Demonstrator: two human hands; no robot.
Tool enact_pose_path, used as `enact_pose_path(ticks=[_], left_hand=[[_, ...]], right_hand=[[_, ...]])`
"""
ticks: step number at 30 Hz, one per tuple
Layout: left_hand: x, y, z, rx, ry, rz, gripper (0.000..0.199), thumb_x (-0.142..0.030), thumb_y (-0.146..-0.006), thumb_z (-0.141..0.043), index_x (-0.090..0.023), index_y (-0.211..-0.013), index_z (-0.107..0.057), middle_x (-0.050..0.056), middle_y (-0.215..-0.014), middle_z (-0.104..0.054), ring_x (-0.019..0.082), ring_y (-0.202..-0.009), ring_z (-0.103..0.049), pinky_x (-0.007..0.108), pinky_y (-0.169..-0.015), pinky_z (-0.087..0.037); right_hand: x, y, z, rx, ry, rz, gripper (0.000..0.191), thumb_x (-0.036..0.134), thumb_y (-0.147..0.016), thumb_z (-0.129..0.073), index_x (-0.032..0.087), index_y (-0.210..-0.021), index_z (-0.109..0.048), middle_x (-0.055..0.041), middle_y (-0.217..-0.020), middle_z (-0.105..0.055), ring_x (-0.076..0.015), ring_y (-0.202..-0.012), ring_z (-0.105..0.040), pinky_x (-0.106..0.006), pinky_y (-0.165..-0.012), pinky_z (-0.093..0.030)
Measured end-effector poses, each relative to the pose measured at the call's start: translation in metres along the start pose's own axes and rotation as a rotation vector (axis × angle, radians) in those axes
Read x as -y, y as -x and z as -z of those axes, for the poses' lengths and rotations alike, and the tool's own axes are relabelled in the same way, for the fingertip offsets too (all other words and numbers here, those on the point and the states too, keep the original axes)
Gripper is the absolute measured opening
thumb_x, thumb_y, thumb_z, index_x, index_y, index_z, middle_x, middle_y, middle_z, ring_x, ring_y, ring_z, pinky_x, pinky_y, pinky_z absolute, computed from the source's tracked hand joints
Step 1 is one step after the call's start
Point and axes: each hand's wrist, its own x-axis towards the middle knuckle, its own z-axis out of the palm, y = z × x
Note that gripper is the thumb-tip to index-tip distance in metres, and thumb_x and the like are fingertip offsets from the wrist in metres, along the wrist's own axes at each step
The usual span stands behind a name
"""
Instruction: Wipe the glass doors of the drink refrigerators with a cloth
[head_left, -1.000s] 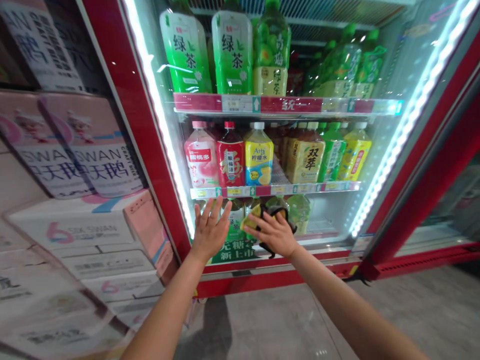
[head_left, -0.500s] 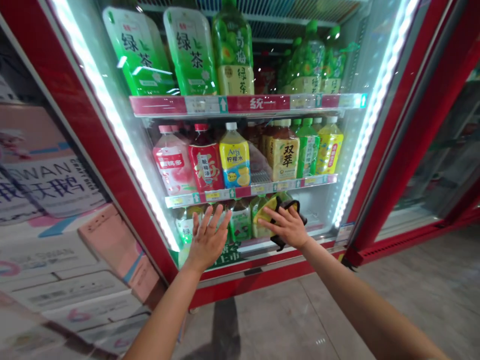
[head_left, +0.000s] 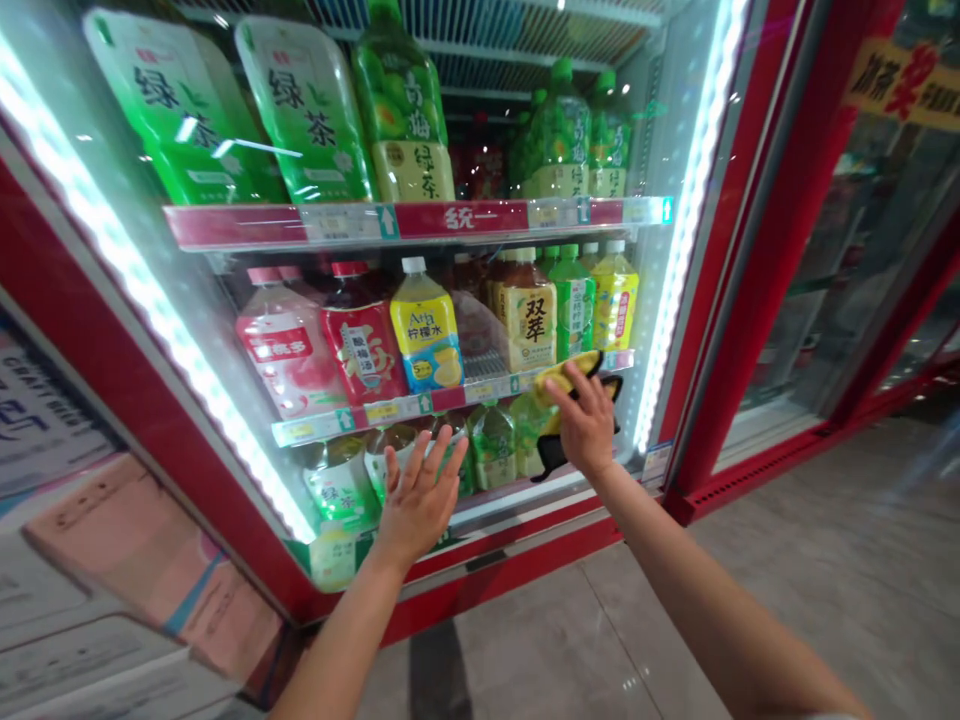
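My left hand [head_left: 421, 490] is spread out at the glass door [head_left: 495, 330] of a lit drinks cooler, in front of the bottom row of bottles, with nothing in it. A yellow and black cloth [head_left: 559, 385] is under my right hand [head_left: 589, 415], whose fingers press it to the glass over the price strip of the middle shelf. The cloth is bunched, and its dark edges stick out around the fingers. Behind the glass stand a yellow-and-blue lemon drink bottle [head_left: 426, 330] and a tan-labelled tea bottle [head_left: 525, 315].
Large green tea bottles [head_left: 304, 110] fill the upper shelf. The cooler's red frame [head_left: 420, 600] borders the glass. Stacked cartons [head_left: 150, 560] stand close on the left. Another red-framed cooler [head_left: 810, 260] is on the right, above a grey tiled floor [head_left: 570, 650].
My right hand has slid the cloth up the glass, from the bottom row to the middle shelf's strip. The view has turned, so the cooler sits further left. My left hand stays spread.
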Motion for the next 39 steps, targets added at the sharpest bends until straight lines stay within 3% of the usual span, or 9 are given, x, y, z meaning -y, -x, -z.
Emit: enact_pose_path(ticks=[5,9,13,17,20,25,29,34,39], left_hand=[[-0.001,0.002,-0.005,-0.016,0.003,0.039,0.079,-0.022,-0.093,-0.063,-0.031,-0.162,-0.025,0.003,-0.168,-0.027,0.021,-0.160,-0.011,0.051,-0.132,0.002],[-0.015,-0.002,-0.016,-0.035,0.008,0.005,0.078,-0.022,-0.094,-0.062,-0.030,-0.162,-0.025,0.001,-0.168,-0.026,0.020,-0.160,-0.010,0.050,-0.132,0.003],[-0.031,-0.006,-0.026,0.009,0.029,-0.076,0.078,-0.021,-0.092,-0.064,-0.029,-0.161,-0.027,0.001,-0.166,-0.028,0.018,-0.160,-0.008,0.050,-0.132,0.005],[-0.038,-0.006,-0.031,0.045,0.061,-0.102,0.078,-0.022,-0.091,-0.066,-0.029,-0.160,-0.030,0.001,-0.167,-0.027,0.019,-0.160,-0.007,0.051,-0.131,0.007],[-0.044,-0.007,-0.036,0.050,0.086,-0.087,0.078,-0.021,-0.091,-0.066,-0.030,-0.160,-0.031,0.001,-0.167,-0.027,0.019,-0.160,-0.007,0.052,-0.131,0.007],[-0.063,-0.014,-0.046,0.077,0.105,-0.113,0.076,-0.020,-0.092,-0.064,-0.030,-0.160,-0.030,0.001,-0.163,-0.037,0.018,-0.160,-0.006,0.052,-0.131,0.007],[-0.071,-0.021,-0.051,0.094,0.101,-0.137,0.076,-0.022,-0.092,-0.064,-0.032,-0.160,-0.031,0.001,-0.161,-0.041,0.018,-0.160,-0.006,0.052,-0.131,0.009],[-0.069,-0.027,-0.051,0.058,0.101,-0.084,0.079,-0.022,-0.090,-0.065,-0.032,-0.160,-0.030,0.003,-0.165,-0.032,0.021,-0.160,-0.007,0.053,-0.131,0.007],[-0.071,-0.029,-0.054,0.065,0.118,-0.090,0.077,-0.022,-0.092,-0.064,-0.033,-0.160,-0.029,0.002,-0.166,-0.029,0.020,-0.160,-0.010,0.052,-0.131,0.008]], right_hand=[[-0.032,0.043,0.008,-0.243,-0.013,-0.411,0.064,0.015,-0.099,-0.037,0.029,-0.162,-0.029,-0.0155,-0.163,-0.034,-0.0303,-0.151,-0.035,-0.058,-0.117,-0.037],[0.005,0.088,-0.006,-0.044,-0.040,-0.242,0.070,0.009,-0.098,-0.038,0.036,-0.162,-0.028,-0.0125,-0.167,-0.029,-0.0303,-0.151,-0.037,-0.057,-0.114,-0.043],[-0.005,0.062,-0.010,-0.012,-0.128,-0.113,0.067,0.006,-0.098,-0.037,0.043,-0.154,-0.042,-0.0059,-0.162,-0.041,-0.0258,-0.145,-0.046,-0.054,-0.119,-0.039],[-0.045,0.056,-0.007,-0.301,-0.125,-0.453,0.061,0.013,-0.099,-0.035,0.033,-0.158,-0.039,-0.0125,-0.162,-0.037,-0.0294,-0.151,-0.036,-0.061,-0.120,-0.033],[-0.034,0.077,-0.010,-0.353,-0.099,-0.633,0.065,0.014,-0.098,-0.034,0.030,-0.161,-0.031,-0.0157,-0.163,-0.031,-0.0307,-0.153,-0.031,-0.064,-0.121,-0.030],[0.006,0.061,-0.010,-0.087,-0.107,-0.351,0.069,0.009,-0.096,-0.039,0.036,-0.160,-0.033,-0.0100,-0.168,-0.026,-0.0309,-0.152,-0.035,-0.058,-0.120,-0.036],[-0.024,0.027,0.004,-0.095,-0.140,-0.263,0.062,0.008,-0.100,-0.037,0.042,-0.150,-0.050,-0.0038,-0.163,-0.040,-0.0249,-0.145,-0.046,-0.056,-0.124,-0.032],[-0.032,0.052,0.007,-0.174,-0.140,-0.392,0.057,0.013,-0.101,-0.042,0.036,-0.153,-0.047,-0.0076,-0.169,-0.026,-0.0298,-0.151,-0.037,-0.055,-0.118,-0.042],[-0.015,0.055,0.003,0.106,-0.074,-0.023,0.053,0.012,-0.098,-0.053,0.045,-0.139,-0.061,0.0002,-0.164,-0.039,-0.0242,-0.144,-0.048,-0.047,-0.122,-0.038]])
